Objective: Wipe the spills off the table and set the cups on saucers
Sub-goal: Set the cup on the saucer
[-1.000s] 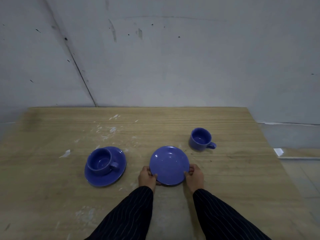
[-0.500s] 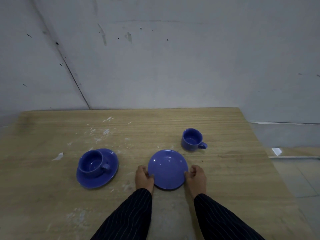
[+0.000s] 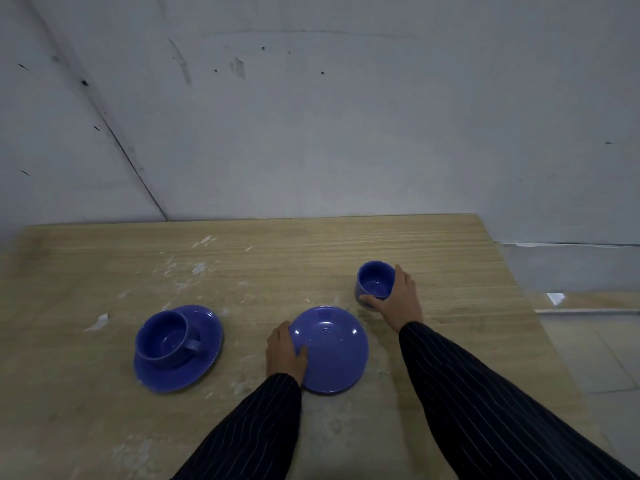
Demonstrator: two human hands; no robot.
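From the head camera, looking down over two pinstriped sleeves, the wooden desk (image 3: 398, 237) carries two blue sets. At the left, one blue cup (image 3: 162, 336) already sits in its saucer (image 3: 204, 362), handle turned toward the centre. In the middle lies the empty saucer (image 3: 332, 349), flat on the desk.

The left hand (image 3: 284, 351) rests on the empty saucer's left rim, thumb over the edge and fingers along the side; its grip is closed lightly on that rim, steadying the dish. The right hand (image 3: 398, 299) reaches out to the second cup (image 3: 375, 282), which stands upright on the desk just beyond and to the right of the empty saucer. Its grip is wrapped around the cup's wall, thumb at the near side and fingers curling behind the far side. The cup's handle is hidden under the hand, so I cannot tell whether a finger is hooked through it.

White smears and flecks (image 3: 197, 268) are scattered over the desk at the left and centre, and more near the front edge, so the wiping looks unfinished.

The likely trouble: a side grip on smooth glazed ceramic could slip as the cup is lifted, and a cup set down off-centre could tip the saucer or clink hard against its rim. No cloth is in view for the smears.
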